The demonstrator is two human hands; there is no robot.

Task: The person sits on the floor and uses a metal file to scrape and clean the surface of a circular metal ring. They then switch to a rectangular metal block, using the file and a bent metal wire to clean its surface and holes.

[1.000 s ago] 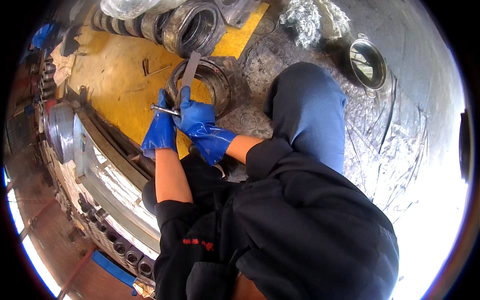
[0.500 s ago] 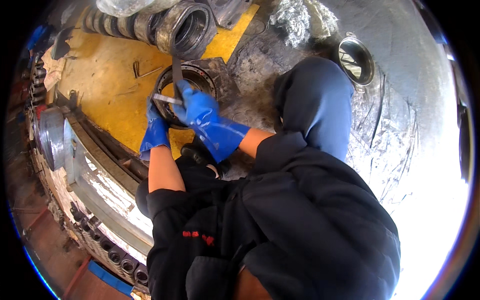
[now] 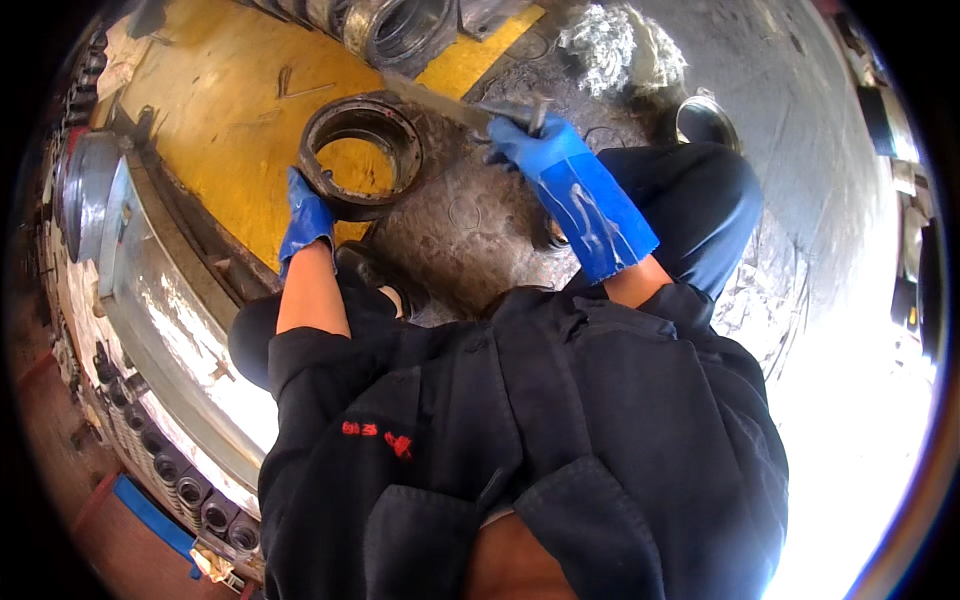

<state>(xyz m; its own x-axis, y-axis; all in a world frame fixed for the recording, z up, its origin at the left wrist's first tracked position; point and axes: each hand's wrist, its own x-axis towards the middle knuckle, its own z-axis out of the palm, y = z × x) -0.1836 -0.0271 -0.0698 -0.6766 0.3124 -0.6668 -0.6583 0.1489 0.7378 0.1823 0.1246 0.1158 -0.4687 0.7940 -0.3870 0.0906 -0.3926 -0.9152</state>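
A dark, thick-walled metal ring (image 3: 410,150) sits where the yellow floor panel (image 3: 220,120) meets the stained grey floor (image 3: 475,255); whether one edge is lifted is hard to tell. The blue-gloved left hand (image 3: 306,218) touches its near-left rim, apparently to steady it; how tightly the fingers curl cannot be told. Apart from it, the blue-gloved right hand (image 3: 538,152) clenches a flat grey metal strip (image 3: 432,101) and a short metal rod (image 3: 540,113) together, probably leaving the other free for support. Beyond stand dark steel housings (image 3: 400,30).

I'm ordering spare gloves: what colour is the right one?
The right glove is blue; see head view.
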